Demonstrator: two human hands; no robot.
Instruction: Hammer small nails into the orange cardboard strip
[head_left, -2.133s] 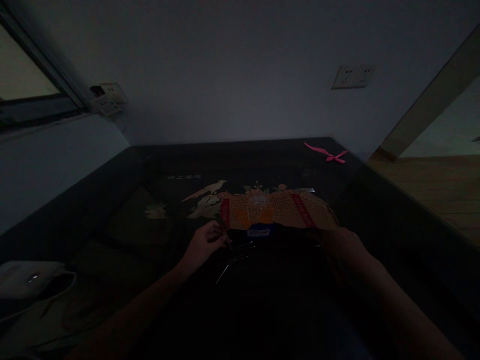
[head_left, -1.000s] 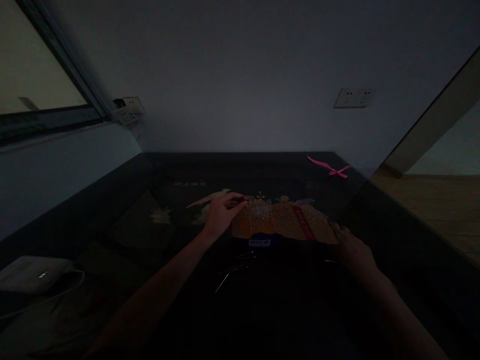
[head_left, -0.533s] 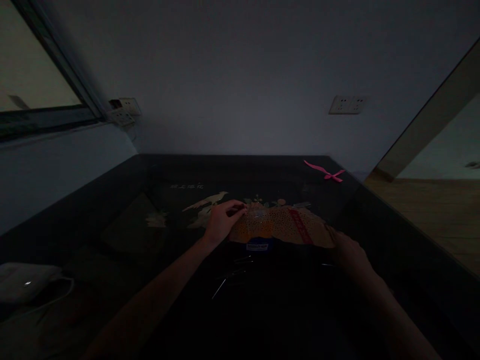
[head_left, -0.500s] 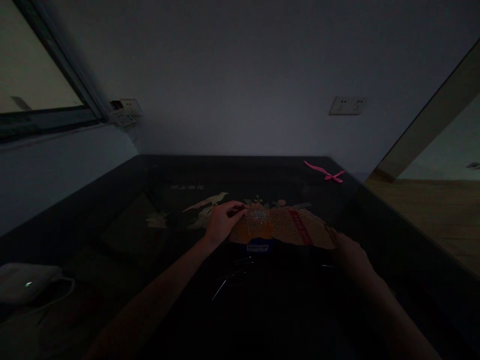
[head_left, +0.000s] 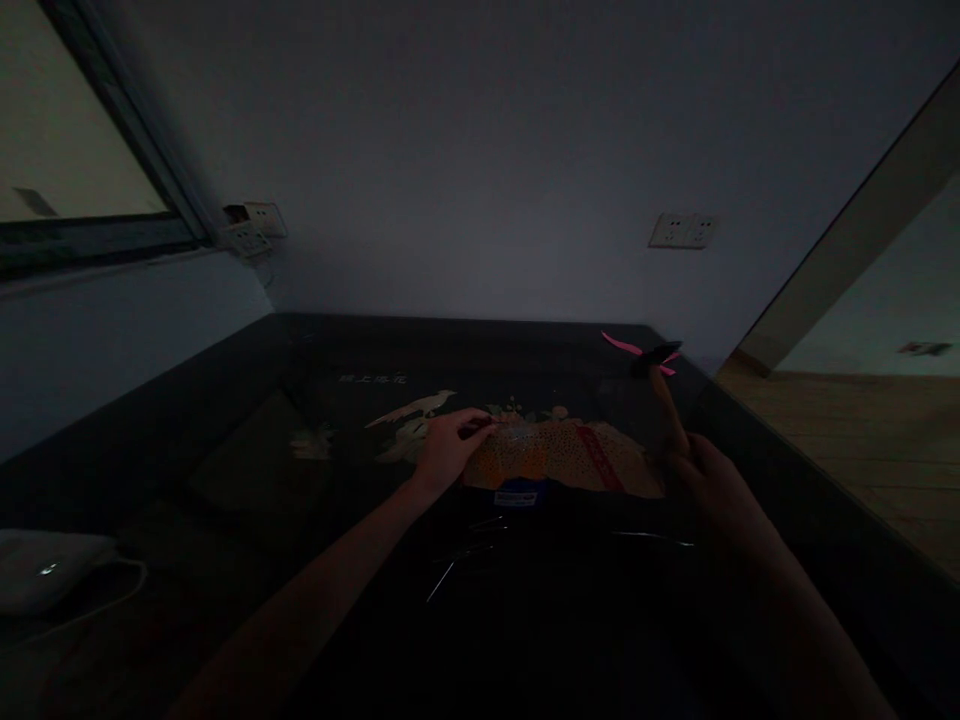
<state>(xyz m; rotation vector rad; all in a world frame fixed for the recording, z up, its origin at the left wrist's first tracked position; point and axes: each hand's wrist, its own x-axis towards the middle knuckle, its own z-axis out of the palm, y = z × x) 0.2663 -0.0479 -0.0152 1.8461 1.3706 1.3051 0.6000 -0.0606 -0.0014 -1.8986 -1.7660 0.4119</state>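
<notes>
Your right hand (head_left: 709, 478) grips a hammer (head_left: 669, 408); your left hand (head_left: 445, 452) has fingertips together at the patterned sheet (head_left: 551, 455), holding something unclear.
</notes>
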